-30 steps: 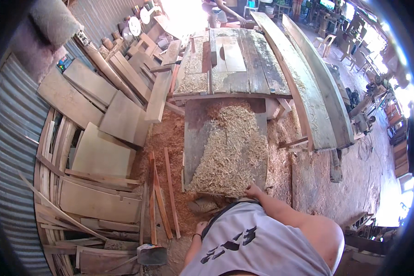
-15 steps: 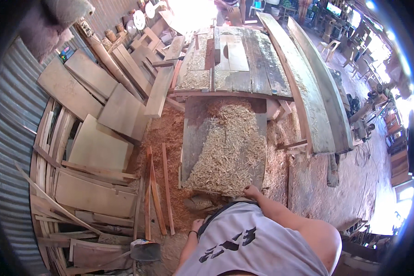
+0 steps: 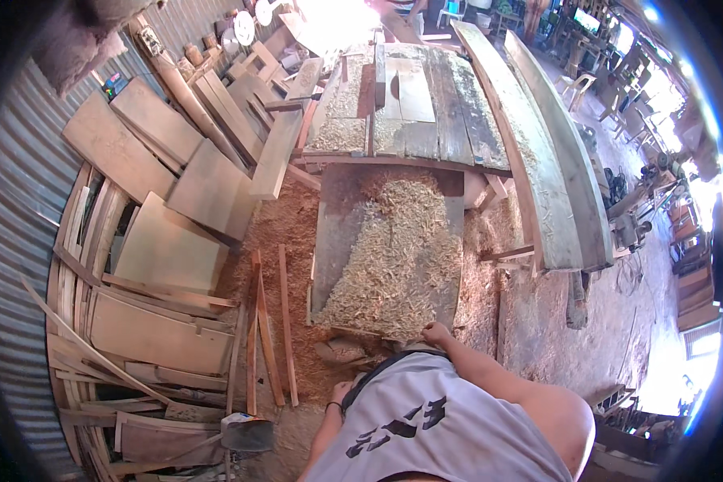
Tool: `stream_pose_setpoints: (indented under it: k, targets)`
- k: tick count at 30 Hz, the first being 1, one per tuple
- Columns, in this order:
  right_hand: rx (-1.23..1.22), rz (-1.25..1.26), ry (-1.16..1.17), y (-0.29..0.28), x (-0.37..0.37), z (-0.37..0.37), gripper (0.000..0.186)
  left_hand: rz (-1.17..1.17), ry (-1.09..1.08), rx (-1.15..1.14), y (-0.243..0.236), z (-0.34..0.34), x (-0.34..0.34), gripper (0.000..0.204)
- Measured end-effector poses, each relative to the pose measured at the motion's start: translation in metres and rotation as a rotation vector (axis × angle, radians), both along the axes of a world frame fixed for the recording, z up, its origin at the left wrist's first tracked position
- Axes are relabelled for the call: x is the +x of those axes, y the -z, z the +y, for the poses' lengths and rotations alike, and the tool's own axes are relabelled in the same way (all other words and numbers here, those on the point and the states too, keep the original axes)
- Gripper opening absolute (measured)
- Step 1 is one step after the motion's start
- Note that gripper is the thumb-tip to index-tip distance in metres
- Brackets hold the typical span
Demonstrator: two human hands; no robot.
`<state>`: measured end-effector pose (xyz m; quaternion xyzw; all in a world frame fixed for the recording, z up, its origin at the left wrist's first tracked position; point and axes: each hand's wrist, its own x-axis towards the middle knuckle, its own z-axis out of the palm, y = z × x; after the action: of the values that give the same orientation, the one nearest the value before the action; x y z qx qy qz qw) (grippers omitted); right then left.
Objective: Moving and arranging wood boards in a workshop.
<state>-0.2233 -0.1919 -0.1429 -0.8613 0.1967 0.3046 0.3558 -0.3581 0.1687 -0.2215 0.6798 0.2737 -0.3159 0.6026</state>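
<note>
My right hand (image 3: 435,332) is closed on the near edge of a flat board (image 3: 336,225) heaped with pale wood shavings (image 3: 402,257), just in front of my body. My left hand (image 3: 343,393) is low by my waist, beside the dark band of my clothing; its fingers are partly hidden. Beyond the board stands a worn wooden table (image 3: 446,112) strewn with shavings, with a lighter panel (image 3: 410,92) on it.
Two long planks (image 3: 558,201) run along the table's right. Sheets and offcuts (image 3: 165,249) lean along the corrugated wall (image 3: 16,321). Loose strips (image 3: 289,353) and a shovel-like blade (image 3: 247,435) lie at left. Machinery (image 3: 631,233) is at right; another person (image 3: 402,16) is behind the table.
The view has shifted slightly, so the surroundings sit higher and farther left in it. The other person behind the table has moved. My right hand stays at the board's edge.
</note>
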Motion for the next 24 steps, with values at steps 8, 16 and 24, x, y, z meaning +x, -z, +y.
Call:
stream_pose_setpoints:
  k: [8, 16, 24]
  targets:
    - [-0.032, -0.018, -0.011, -0.004, 0.001, -0.001, 0.033, -0.043, 0.102, 0.156, -0.018, -0.004, 0.011, 0.025]
    - [-0.033, -0.074, -0.016, 0.0, 0.001, -0.004, 0.03, -0.037, 0.075, 0.102, 0.003, -0.002, 0.008, 0.026]
    - [-0.088, -0.054, -0.11, 0.012, 0.003, -0.007, 0.031, -0.003, 0.058, 0.145, -0.023, -0.01, 0.014, 0.023]
